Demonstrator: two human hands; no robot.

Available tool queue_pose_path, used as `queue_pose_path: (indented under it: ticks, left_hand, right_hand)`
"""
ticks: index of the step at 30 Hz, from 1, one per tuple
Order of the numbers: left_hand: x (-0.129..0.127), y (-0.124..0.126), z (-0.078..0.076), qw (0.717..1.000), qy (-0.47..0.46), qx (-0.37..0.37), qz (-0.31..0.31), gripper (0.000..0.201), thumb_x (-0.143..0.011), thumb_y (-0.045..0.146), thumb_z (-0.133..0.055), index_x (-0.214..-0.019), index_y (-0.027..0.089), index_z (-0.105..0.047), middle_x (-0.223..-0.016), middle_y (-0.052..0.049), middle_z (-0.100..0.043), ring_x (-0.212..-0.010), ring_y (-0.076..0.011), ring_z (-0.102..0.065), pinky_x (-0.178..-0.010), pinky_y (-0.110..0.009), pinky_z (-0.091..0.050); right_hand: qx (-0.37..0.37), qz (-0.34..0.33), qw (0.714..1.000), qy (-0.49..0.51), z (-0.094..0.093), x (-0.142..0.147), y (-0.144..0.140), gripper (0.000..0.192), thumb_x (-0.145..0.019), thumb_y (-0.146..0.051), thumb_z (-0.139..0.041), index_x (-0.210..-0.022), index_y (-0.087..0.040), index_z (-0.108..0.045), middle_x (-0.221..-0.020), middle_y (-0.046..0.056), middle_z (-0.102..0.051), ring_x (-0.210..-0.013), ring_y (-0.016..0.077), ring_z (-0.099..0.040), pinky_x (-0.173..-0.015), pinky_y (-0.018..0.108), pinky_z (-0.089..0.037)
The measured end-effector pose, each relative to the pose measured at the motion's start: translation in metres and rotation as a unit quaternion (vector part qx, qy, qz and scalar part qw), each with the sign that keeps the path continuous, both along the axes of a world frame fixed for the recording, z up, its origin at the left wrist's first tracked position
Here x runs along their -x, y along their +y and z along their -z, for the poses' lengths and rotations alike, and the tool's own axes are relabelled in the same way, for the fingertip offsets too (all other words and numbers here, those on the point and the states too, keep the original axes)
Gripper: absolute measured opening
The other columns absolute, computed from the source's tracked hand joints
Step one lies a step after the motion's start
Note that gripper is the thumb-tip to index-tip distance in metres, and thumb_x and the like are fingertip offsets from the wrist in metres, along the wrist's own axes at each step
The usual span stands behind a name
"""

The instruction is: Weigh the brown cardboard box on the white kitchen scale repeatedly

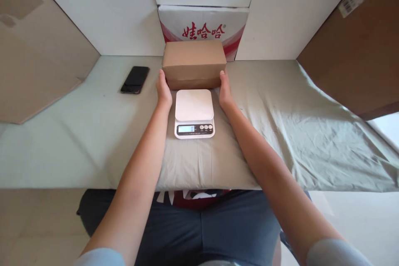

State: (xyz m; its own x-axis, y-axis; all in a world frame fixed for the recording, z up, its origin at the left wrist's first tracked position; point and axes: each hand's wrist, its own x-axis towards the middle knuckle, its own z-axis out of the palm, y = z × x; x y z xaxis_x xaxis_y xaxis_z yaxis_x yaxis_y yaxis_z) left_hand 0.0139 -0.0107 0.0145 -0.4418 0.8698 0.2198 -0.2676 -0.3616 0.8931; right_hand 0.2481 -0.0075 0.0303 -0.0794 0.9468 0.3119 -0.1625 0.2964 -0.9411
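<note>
A closed brown cardboard box [193, 66] is gripped at both ends, just behind a white digital kitchen scale [194, 106]. My left hand [163, 89] presses on its left end, with the thumb at the front edge. On the opposite end, my right hand [225, 88] presses the same way; most fingers of both hands are hidden along the box's sides. The scale's plate bears nothing, and its lit display appears to read 0. I cannot tell whether the box rests on the cloth or is slightly raised.
A black smartphone [135, 80] lies left of the box on the pale green cloth [274, 133]. White boxes, one a carton with red lettering [203, 31], wall off the back. Large brown cardboard sheets [37, 50] stand at left and right.
</note>
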Motion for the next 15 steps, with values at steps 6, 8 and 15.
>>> queue_pose_path:
  ticks: [6,8,15]
  left_hand:
    - [0.003,-0.039,-0.055,0.996,0.036,-0.072,0.040,0.076,-0.083,0.088,-0.053,-0.109,0.019,-0.071,-0.137,-0.015,-0.070,-0.148,-0.0318,-0.055,-0.124,-0.046,-0.045]
    - [0.001,-0.068,-0.066,0.994,0.055,-0.085,0.047,0.077,-0.081,0.089,-0.055,-0.113,0.020,-0.072,-0.138,-0.014,-0.070,-0.150,-0.0323,-0.052,-0.126,-0.048,-0.041]
    - [-0.025,-0.157,-0.042,0.995,0.071,-0.058,-0.040,0.074,-0.088,0.084,-0.050,-0.121,0.021,-0.072,-0.135,-0.013,-0.073,-0.146,-0.0307,-0.056,-0.123,-0.045,-0.044]
  right_hand:
    - [-0.086,0.041,0.995,0.007,-0.044,-0.002,-0.022,0.086,-0.086,-0.091,-0.035,-0.151,-0.036,-0.051,-0.162,-0.004,-0.053,-0.167,0.0272,-0.026,-0.140,0.055,-0.021]
    - [-0.106,0.037,0.994,-0.013,-0.052,-0.007,-0.052,0.078,-0.091,-0.087,-0.033,-0.153,-0.043,-0.048,-0.164,-0.008,-0.050,-0.168,0.0255,-0.022,-0.141,0.054,-0.018]
    - [-0.089,0.030,0.995,-0.023,-0.033,-0.016,-0.151,0.065,-0.099,-0.073,-0.031,-0.156,-0.044,-0.043,-0.168,-0.006,-0.046,-0.166,0.0263,-0.028,-0.139,0.051,-0.025]
